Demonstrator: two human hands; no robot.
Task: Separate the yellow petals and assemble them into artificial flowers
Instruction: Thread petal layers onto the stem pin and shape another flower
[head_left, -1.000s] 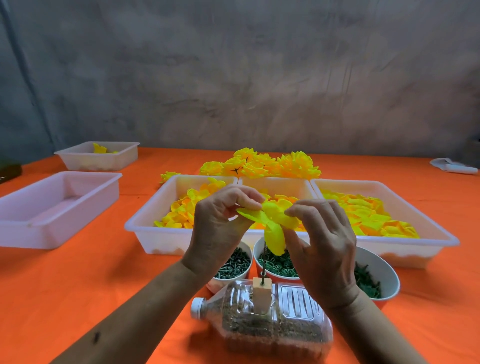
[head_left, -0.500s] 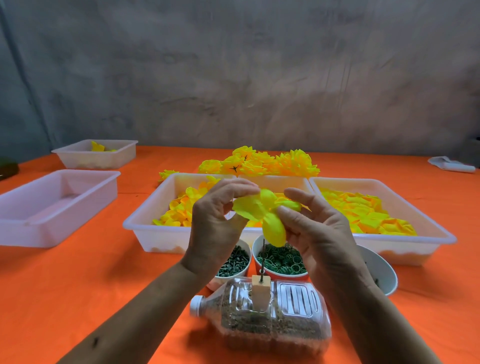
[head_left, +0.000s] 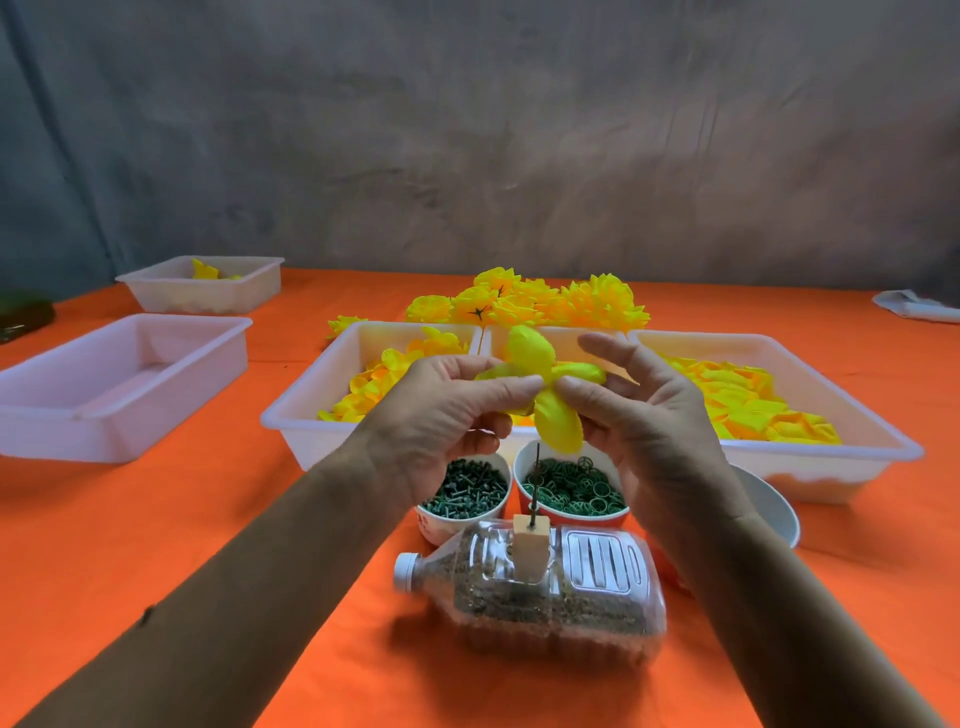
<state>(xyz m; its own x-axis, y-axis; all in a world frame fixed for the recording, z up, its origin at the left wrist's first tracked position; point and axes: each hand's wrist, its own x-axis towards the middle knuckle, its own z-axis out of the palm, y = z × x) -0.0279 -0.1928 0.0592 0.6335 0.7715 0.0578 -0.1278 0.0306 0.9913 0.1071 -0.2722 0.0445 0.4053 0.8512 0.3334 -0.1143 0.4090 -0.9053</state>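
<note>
A yellow petal piece (head_left: 540, 384) with several lobes hangs in the air between my hands, above two bowls. My left hand (head_left: 447, 415) pinches it from the left with thumb and fingertips. My right hand (head_left: 644, 415) pinches its centre with the thumb, the other fingers spread behind it. Below stands a thin metal spike (head_left: 535, 483) set in a wooden block (head_left: 530, 551) on a sand-filled plastic bottle (head_left: 545, 592) lying on its side. White trays of loose yellow petals (head_left: 374, 384) (head_left: 748, 405) sit behind. Finished yellow flowers (head_left: 535, 304) lie beyond the trays.
Two bowls hold dark green parts: pins (head_left: 465, 488) on the left, rings (head_left: 571, 491) on the right. A white bowl (head_left: 774, 509) peeks out behind my right wrist. An empty pink tray (head_left: 124, 384) and a small white tray (head_left: 202, 283) stand at the left on the orange table (head_left: 156, 519).
The petal piece has spread open and flatter between my hands. My right fingers have opened out behind it, and both hands shifted slightly upward and apart.
</note>
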